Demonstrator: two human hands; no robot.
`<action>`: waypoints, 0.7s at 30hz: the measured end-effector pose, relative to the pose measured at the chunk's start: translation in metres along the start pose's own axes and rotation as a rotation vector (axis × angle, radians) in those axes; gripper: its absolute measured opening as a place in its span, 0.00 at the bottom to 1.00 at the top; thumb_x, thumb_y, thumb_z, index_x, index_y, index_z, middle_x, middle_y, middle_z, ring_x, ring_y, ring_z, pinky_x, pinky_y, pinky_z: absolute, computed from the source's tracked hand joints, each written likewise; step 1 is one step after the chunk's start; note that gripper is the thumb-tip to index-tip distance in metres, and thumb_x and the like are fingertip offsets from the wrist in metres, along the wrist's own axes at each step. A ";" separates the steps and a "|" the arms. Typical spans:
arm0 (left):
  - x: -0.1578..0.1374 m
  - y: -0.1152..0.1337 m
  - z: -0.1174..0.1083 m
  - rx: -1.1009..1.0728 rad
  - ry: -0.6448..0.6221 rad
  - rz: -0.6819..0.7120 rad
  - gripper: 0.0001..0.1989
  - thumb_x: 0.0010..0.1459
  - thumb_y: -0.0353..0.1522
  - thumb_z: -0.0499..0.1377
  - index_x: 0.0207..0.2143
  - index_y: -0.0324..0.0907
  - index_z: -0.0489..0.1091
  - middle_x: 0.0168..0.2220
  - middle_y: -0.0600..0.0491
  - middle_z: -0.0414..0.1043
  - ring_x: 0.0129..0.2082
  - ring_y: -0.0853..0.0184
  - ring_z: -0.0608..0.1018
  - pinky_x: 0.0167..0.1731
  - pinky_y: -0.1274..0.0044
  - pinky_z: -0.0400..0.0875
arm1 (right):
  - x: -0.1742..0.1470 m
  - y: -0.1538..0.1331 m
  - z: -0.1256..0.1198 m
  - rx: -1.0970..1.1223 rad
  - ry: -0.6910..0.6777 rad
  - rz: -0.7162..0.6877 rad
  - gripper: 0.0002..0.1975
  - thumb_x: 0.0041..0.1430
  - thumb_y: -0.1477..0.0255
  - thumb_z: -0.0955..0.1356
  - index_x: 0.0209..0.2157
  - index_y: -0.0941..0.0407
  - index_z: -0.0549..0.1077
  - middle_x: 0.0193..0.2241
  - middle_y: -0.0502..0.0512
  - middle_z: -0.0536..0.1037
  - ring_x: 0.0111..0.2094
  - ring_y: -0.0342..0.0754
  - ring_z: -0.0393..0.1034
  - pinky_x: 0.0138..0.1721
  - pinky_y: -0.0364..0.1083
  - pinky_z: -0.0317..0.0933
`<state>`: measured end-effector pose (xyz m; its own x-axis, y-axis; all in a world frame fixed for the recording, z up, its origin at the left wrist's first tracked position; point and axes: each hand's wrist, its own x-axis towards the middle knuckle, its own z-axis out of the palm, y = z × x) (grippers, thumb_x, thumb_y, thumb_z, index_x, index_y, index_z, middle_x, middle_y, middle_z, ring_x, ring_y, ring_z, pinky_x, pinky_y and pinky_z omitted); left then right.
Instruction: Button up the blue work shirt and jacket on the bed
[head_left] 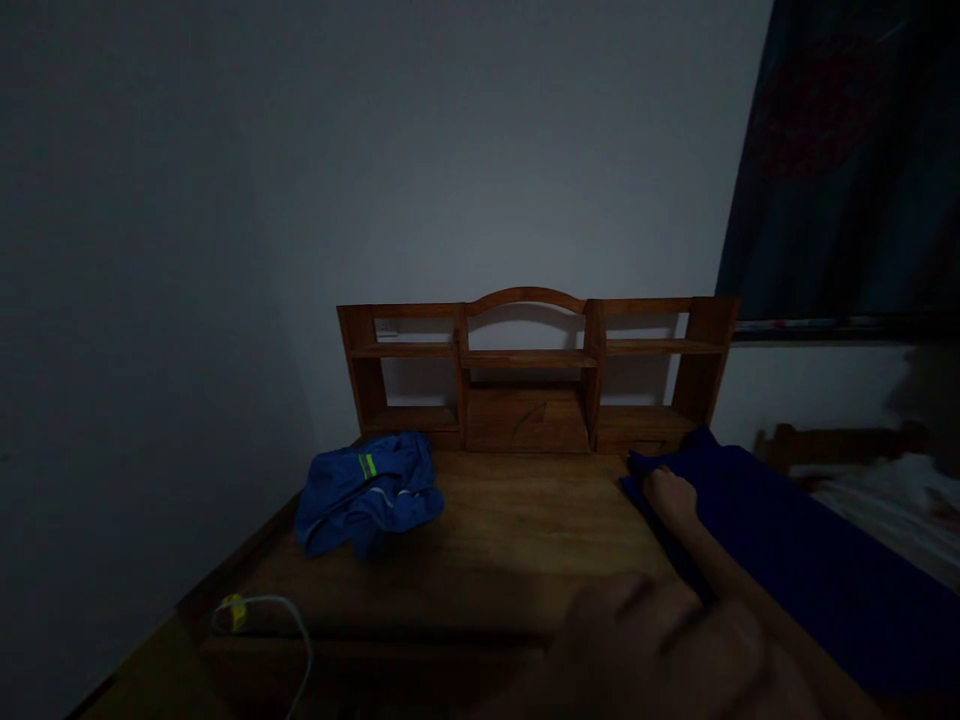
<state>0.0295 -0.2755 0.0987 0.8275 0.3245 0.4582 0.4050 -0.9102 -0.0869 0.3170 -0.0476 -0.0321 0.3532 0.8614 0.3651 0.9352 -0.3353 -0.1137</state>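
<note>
A dark blue cloth stretches along the right side of the wooden desk, from near the shelf toward the lower right corner. At its far left edge my right hand is closed, gripping the cloth. Much closer to the camera, my left hand is a dark blur at the bottom, knuckles up, in front of the cloth's near left edge. Its fingers are smeared, and whatever they may hold is hidden. The dim light hides the cloth's exact kind.
On the left of the wooden desk lies a crumpled blue garment with a yellow-green stripe. A wooden shelf stands at the back against the wall. A pale cable with a yellow tag hangs over the near left edge. White bedding is at right.
</note>
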 end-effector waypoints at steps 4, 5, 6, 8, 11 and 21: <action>0.018 -0.040 0.000 0.010 0.051 -0.112 0.13 0.63 0.35 0.45 0.41 0.42 0.67 0.38 0.47 0.69 0.43 0.62 0.72 0.38 0.68 0.68 | 0.015 -0.007 -0.059 0.025 0.081 -0.036 0.16 0.61 0.71 0.59 0.37 0.62 0.76 0.33 0.67 0.77 0.37 0.56 0.73 0.37 0.47 0.61; 0.018 -0.056 0.007 -0.030 0.052 -0.184 0.13 0.63 0.36 0.45 0.40 0.42 0.67 0.38 0.47 0.69 0.43 0.61 0.72 0.39 0.68 0.68 | 0.019 -0.008 -0.086 0.047 0.130 -0.062 0.16 0.62 0.69 0.59 0.40 0.60 0.75 0.35 0.66 0.77 0.38 0.55 0.72 0.38 0.47 0.61; 0.017 -0.072 0.016 -0.103 0.039 -0.248 0.14 0.63 0.38 0.46 0.41 0.42 0.67 0.39 0.48 0.69 0.43 0.61 0.72 0.41 0.68 0.68 | 0.023 -0.009 -0.117 0.135 0.265 -0.125 0.17 0.64 0.67 0.58 0.42 0.59 0.74 0.36 0.65 0.77 0.39 0.54 0.72 0.39 0.47 0.60; 0.012 -0.101 0.039 -0.319 0.009 -0.358 0.21 0.59 0.46 0.51 0.49 0.43 0.64 0.46 0.47 0.68 0.47 0.60 0.71 0.47 0.68 0.67 | 0.029 -0.011 -0.189 0.373 0.500 -0.246 0.19 0.65 0.62 0.57 0.42 0.59 0.74 0.38 0.63 0.77 0.40 0.50 0.71 0.41 0.45 0.59; 0.009 -0.130 0.075 -0.561 0.008 -0.454 0.41 0.49 0.51 0.59 0.60 0.45 0.51 0.59 0.45 0.56 0.57 0.56 0.62 0.55 0.66 0.60 | 0.035 -0.013 -0.296 0.796 0.654 -0.381 0.27 0.64 0.58 0.55 0.45 0.68 0.69 0.37 0.65 0.75 0.35 0.43 0.71 0.34 0.42 0.60; 0.046 -0.149 0.095 -0.209 0.410 -0.711 0.38 0.49 0.36 0.62 0.60 0.39 0.50 0.54 0.39 0.58 0.55 0.56 0.62 0.52 0.68 0.59 | 0.058 -0.012 -0.426 1.189 0.626 -0.572 0.42 0.50 0.61 0.40 0.54 0.82 0.48 0.47 0.80 0.66 0.42 0.43 0.69 0.28 0.40 0.55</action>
<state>0.0444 -0.1008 0.0484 0.1797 0.7555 0.6300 0.6621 -0.5666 0.4905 0.3163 -0.1565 0.3842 0.1559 0.3586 0.9204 0.5196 0.7627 -0.3852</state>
